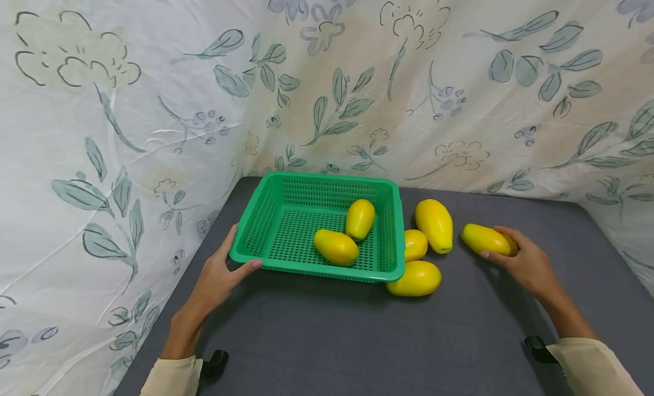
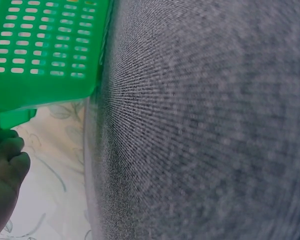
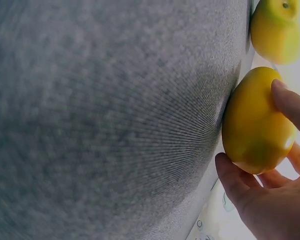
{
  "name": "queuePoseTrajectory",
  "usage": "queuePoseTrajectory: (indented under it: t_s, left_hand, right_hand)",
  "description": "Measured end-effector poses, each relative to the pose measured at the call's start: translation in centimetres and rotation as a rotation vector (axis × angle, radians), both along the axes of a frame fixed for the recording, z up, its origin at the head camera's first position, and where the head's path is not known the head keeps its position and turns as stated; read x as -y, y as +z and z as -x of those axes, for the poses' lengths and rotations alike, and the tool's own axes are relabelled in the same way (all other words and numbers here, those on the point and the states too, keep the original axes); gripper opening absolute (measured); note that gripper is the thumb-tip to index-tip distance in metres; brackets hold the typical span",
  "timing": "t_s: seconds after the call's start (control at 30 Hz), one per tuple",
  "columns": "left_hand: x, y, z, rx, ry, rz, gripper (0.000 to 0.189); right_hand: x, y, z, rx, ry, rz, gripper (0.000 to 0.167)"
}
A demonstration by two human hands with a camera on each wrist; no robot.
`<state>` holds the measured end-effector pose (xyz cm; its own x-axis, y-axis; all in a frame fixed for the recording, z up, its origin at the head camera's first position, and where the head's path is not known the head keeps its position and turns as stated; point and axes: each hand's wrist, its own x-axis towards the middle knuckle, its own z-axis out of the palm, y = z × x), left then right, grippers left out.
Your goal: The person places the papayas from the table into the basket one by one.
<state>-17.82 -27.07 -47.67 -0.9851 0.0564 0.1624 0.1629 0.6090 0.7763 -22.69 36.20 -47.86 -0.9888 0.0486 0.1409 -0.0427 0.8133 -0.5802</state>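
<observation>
My left hand (image 1: 214,279) grips the near left corner of a green plastic basket (image 1: 319,269), thumb over the front rim and fingers along the left side. Inside the perforated basket lie two yellow papayas, one papaya (image 1: 360,219) toward the back and another papaya (image 1: 336,248) in front of it. Over on the right, my right hand (image 1: 528,265) holds a papaya (image 1: 479,239) on the table, thumb on one side and fingers round the other. The right wrist view shows that held papaya (image 3: 255,122) close up; the left wrist view shows the basket's perforated wall (image 2: 45,87).
Three more papayas lie just right of the basket: a long papaya (image 1: 434,226), a partly hidden papaya (image 1: 416,245) and a papaya (image 1: 415,279) by the near corner. Dark grey cloth covers the table (image 1: 347,339). A floral curtain (image 1: 327,101) hangs behind and at both sides.
</observation>
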Motion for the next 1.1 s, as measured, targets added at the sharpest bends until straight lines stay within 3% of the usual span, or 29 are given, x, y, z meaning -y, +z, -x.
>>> queuePoseTrajectory:
  t_s: [0.53,1.1]
  left_hand:
    - [0.1,0.0,0.2,-0.015,-0.016,-0.013,0.103]
    - [0.2,-0.2,0.2,-0.021,-0.016,-0.005,0.104]
  right_hand:
    - [0.4,0.3,-1.0,-0.03,-0.038,0.029,0.084]
    - [4.5,3.8,-2.3,-0.124,0.003,0.088,0.082]
